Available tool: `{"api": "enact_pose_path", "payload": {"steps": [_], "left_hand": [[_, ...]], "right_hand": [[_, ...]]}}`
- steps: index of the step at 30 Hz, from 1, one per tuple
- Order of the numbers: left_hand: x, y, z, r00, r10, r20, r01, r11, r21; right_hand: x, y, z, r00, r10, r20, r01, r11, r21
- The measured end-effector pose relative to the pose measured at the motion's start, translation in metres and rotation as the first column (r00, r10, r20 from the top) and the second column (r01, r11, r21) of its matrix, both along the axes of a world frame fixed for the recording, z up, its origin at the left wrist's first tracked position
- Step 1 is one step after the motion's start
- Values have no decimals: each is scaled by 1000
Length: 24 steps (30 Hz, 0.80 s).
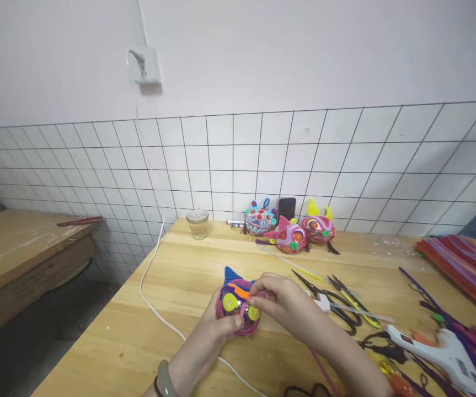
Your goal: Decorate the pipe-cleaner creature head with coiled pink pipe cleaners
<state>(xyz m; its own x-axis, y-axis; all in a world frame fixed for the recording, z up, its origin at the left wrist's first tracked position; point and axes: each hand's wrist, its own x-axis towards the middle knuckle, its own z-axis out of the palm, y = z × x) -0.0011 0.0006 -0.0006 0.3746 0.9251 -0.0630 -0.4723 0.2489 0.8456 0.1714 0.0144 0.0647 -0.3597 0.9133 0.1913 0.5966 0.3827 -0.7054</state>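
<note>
My left hand wraps round a small ball-shaped ornament with a blue pointed ear, two yellow coiled eyes and pink and purple fuzzy strips. Its thumb presses on the lower front. An orange strip lies across the top of the face. At the ornament's upper right, my right hand pinches thumb and finger together on a pink pipe cleaner, which runs down between the eyes. The fingers partly hide where it is held. A pink strand trails below my right forearm.
Several finished ornaments and a phone stand by the wall, with a glass cup to their left. Scissors, a cutter, a white glue gun and bundled pipe cleaners lie right. A white cable crosses the table.
</note>
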Motion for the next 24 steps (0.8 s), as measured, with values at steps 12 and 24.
{"api": "enact_pose_path", "payload": {"steps": [12,24], "left_hand": [[0,2,1,1000,12,-3,-12,1000,24],[-1,-2,12,999,28,15,-29,999,26]], "right_hand": [[0,4,-4,1000,10,-29,-10,1000,-24],[1,-1,2,1000,0,-18,-1,999,-50]]}}
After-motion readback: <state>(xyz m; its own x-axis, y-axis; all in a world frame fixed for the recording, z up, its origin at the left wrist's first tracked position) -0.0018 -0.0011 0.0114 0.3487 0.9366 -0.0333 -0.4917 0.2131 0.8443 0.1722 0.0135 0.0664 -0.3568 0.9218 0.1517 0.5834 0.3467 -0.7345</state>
